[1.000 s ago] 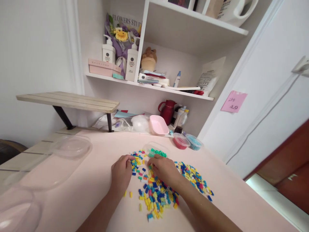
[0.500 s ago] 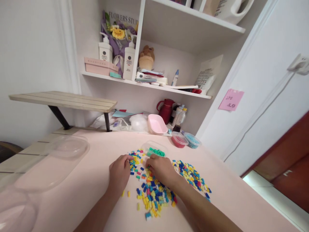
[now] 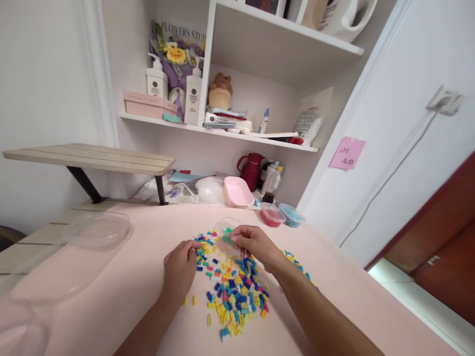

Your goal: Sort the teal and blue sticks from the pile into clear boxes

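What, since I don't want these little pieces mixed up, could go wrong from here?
The right hand is at the clear container, so a bump might tip it and spill the green pieces among the others.
The left hand lies against the small far pile; a sideways slip could push it into the larger middle pile.
The right forearm crosses in front of the right-hand pile and may scatter it.

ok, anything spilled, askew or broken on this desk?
No visible damage. Loose coloured pieces lie heaped on the tabletop, two yellow strays near the left hand; spilled or tipped out, can't tell. Pink tub at the back looks tilted.
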Motion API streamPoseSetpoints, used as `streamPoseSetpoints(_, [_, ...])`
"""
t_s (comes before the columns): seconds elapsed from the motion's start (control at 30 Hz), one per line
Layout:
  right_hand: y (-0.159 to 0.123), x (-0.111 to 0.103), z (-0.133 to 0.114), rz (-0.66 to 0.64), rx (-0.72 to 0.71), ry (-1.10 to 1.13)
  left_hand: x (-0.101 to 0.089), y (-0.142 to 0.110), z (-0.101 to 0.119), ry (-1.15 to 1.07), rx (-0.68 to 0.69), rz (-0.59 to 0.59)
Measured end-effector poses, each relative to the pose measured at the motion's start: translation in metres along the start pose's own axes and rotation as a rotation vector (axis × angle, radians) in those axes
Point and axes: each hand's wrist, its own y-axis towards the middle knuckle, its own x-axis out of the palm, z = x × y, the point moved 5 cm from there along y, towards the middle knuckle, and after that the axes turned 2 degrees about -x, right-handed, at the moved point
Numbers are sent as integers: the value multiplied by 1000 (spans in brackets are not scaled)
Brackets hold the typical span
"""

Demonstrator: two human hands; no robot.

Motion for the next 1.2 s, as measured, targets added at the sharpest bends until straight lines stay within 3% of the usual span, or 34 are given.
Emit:
streamPoseSetpoints(0.2, [2,-30,-6,293,-68,-28,2,1,0,34,-4,-15])
streamPoseSetpoints(0.27, [2,-34,-4,334,-89,-38,2,0,0,31,-9,-22])
streamPoseSetpoints(0.37, [3,-28,-2,278,-104,-34,2,0,-1,7,-32,-15])
streamPoseSetpoints(0.47, [1,-7,-2,140,-142,-45,3,-1,-4,-57,-62,5])
streamPoseSetpoints(0.63, [-12,38,-10,-53,-374,-308,1,-1,-7,-187,-146,29])
streamPoseSetpoints(0.77, [-18,58,-6,-103,-429,-466,1,-2,-5,-199,-141,23])
streamPoseSetpoints(1.0, [-16,64,3,-64,-354,-731,3,-2,-4,-180,-118,11])
streamPoseSetpoints(1.2, [-15,50,3,-97,-280,-855,3,-2,-5,-172,-109,7])
